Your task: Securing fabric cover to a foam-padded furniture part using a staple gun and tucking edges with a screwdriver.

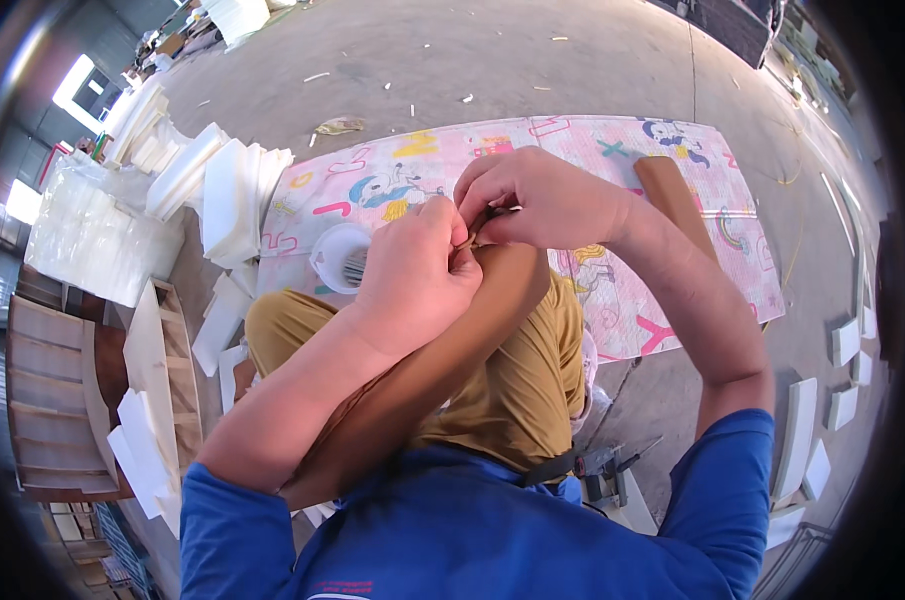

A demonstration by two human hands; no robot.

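Foam (234, 195) stands in white slabs at the far left, close to the corner of a pink printed mat (307, 195) on the floor. Next comes a white bowl (322, 247) on the mat, holding thin pale pieces too small to make out.

Then comes the long brown padded piece (432, 365), lying slantwise across the lap from under the left forearm to the knees. It looks light for its length, soft and springy, with a smooth, perhaps slightly slippery cover; it would probably bend if lifted by one end, so the best hold seems to be the loose cover at the far tip, the body resting on the thighs.

The left hand (417, 262) is curled, thumb and forefinger pinching that cover at the tip. Touching or nearly touching it, the right hand (542, 200) arches in from the right, wrist bent and elbow out, its fingertips pinching the same gathered edge; anything small between them is hidden.

Farther right, a second brown piece (677, 205) lies on the mat.
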